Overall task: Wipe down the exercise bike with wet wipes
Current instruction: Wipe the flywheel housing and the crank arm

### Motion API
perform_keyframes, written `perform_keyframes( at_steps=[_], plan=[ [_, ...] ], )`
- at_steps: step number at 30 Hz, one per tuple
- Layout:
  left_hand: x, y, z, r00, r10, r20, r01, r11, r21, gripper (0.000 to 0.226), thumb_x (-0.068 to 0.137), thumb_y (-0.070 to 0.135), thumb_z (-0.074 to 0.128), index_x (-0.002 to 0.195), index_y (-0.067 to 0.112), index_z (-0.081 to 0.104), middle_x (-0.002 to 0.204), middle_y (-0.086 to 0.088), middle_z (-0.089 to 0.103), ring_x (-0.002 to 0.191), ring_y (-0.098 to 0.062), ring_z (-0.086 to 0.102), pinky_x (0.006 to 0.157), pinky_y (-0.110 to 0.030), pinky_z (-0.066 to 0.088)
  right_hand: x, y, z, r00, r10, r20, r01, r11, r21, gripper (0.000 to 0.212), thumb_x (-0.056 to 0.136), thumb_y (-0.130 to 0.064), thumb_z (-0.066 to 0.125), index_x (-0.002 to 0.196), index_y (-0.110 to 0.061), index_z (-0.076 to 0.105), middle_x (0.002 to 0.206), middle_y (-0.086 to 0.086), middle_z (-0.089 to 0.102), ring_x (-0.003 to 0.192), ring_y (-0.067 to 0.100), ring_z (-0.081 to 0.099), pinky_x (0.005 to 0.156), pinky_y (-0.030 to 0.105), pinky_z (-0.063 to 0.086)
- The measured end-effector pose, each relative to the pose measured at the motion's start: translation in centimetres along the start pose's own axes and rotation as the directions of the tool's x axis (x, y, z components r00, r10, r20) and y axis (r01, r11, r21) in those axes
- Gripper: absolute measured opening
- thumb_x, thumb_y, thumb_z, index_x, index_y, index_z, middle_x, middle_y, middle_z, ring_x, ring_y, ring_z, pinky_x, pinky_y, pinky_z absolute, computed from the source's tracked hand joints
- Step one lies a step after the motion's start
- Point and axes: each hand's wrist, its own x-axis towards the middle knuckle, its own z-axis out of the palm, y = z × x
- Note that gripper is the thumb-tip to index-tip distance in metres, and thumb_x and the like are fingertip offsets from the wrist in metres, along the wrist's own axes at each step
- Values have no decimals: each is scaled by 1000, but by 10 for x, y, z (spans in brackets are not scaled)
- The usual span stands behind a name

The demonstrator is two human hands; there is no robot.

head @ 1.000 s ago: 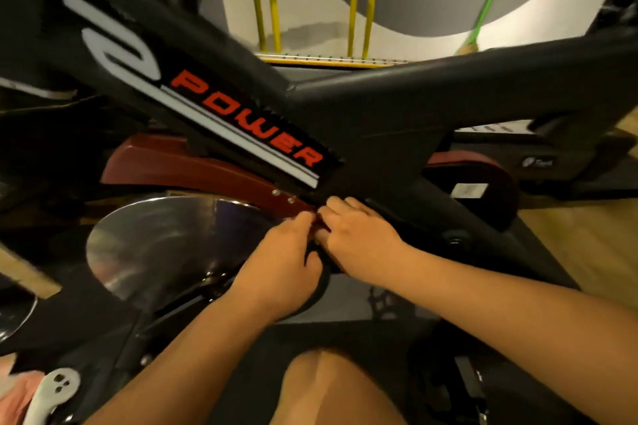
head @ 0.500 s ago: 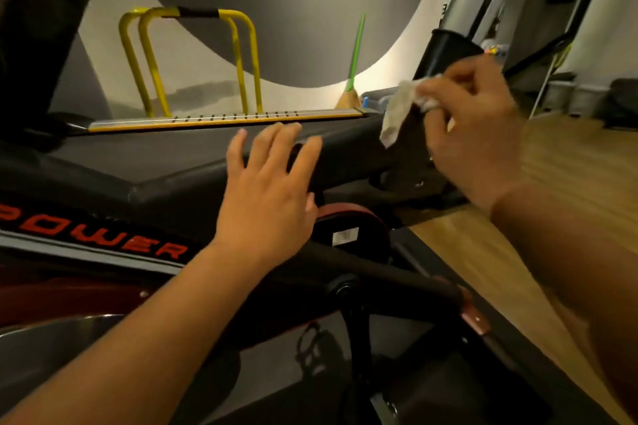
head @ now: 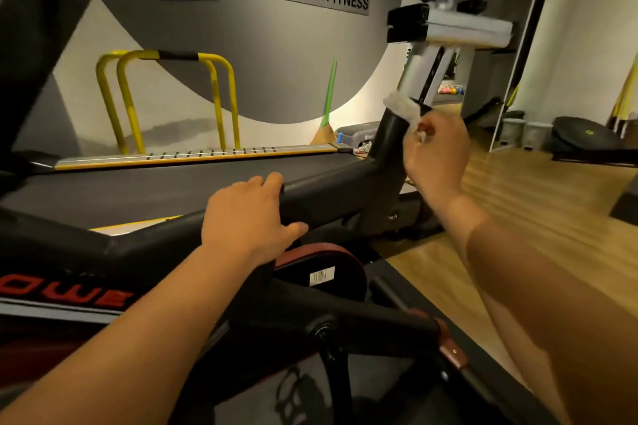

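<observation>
Head view looks down over a black exercise bike, with both bare forearms reaching forward. The left hand lies on the bike's top bar. Its fingers are bent over the far edge, so the tips are out of sight, and the thumb is stretched along the near side of the bar. The right hand is raised higher, to the right. Its fingers are bunched, and together with the thumb they pinch a crumpled white wet wipe. The wipe is pressed against the top rim of the black seat tube, just where the silver seat post slides into it. Most of the wipe sits to the left of the fingers, draped over the rim.

Behind the bike stand yellow rails and a green-handled broom leaning on the grey and white wall. A wooden floor spreads out to the right.
</observation>
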Motion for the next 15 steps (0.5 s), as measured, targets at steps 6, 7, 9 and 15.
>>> perform_keyframes(
  at_steps=[6, 7, 9, 15],
  plan=[
    [19, -12, -10, 984, 12, 179, -14, 1000, 10, 73, 65, 87, 55, 115, 33, 53, 101, 2, 65, 92, -23, 61, 75, -35, 52, -91, 21, 18, 959, -69, 276, 72, 997, -1, 25, 77, -12, 64, 66, -17, 42, 75, -2, 45, 67, 20, 47, 60, 27, 29],
    [19, -12, -10, 981, 12, 192, -13, 1000, 3, 74, 65, 86, 55, 117, 34, 53, 101, 3, 65, 92, -22, 61, 75, -35, 52, -101, 27, 17, 937, -88, 338, 86, 996, 20, 26, 76, -13, 66, 64, -17, 42, 72, -3, 44, 64, 17, 45, 58, 26, 29],
    [19, -12, -9, 982, 17, 186, -18, 1000, 7, 73, 67, 86, 53, 118, 34, 51, 102, 3, 65, 92, -21, 61, 74, -35, 51, -85, 28, 14, 935, -90, 343, 71, 995, 67, 21, 80, -17, 67, 67, -16, 50, 72, -3, 48, 64, 9, 46, 58, 25, 33],
    [14, -12, -9, 985, -3, 174, 6, 1000, -16, 70, 68, 87, 50, 118, 37, 48, 98, 6, 64, 87, -17, 62, 74, -34, 54, 31, -33, -46, 987, -160, -32, 163, 961, 225, 8, 89, -12, 55, 93, -14, 63, 88, 4, 62, 78, 18, 58, 67, 35, 51]
  ],
)
